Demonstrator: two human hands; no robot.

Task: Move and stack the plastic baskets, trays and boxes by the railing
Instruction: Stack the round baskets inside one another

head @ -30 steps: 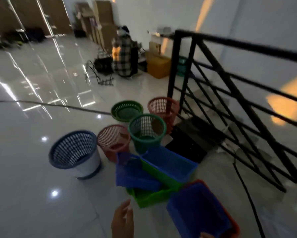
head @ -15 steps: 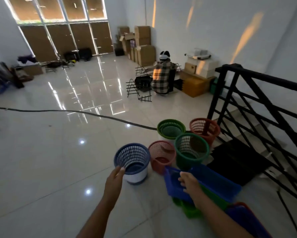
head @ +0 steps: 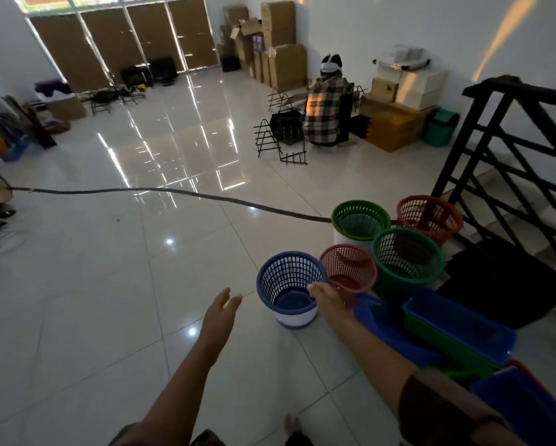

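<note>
A glossy white tiled floor (head: 109, 300) is shown, with wide open room to the left of the hands and a black metal railing (head: 511, 149) closing the right edge. Round perforated plastic baskets are clustered near the railing: a blue basket (head: 286, 286) with a white base nearest, a red basket (head: 350, 268) touching its right side, a green basket (head: 405, 255) beyond that, a second green basket (head: 360, 217) and a second red basket (head: 429, 215) farthest back. Rectangular smooth-walled trays lie at lower right: a blue tray (head: 460, 323) seated in a green tray (head: 444, 342), with a black mat (head: 508, 278) just beside them. The right hand (head: 326, 296) is placed at the near rim of the blue basket, fingers curled over it; whether the rim is actually pinched cannot be told. The left hand (head: 220, 312) is held apart to the left of that basket, fingers straight, its grip holding nothing. A dark cable (head: 141, 189) is laid across the floor. A seated person in a plaid shirt (head: 325, 114) and cardboard boxes (head: 280, 43) are seen by the far wall.
</note>
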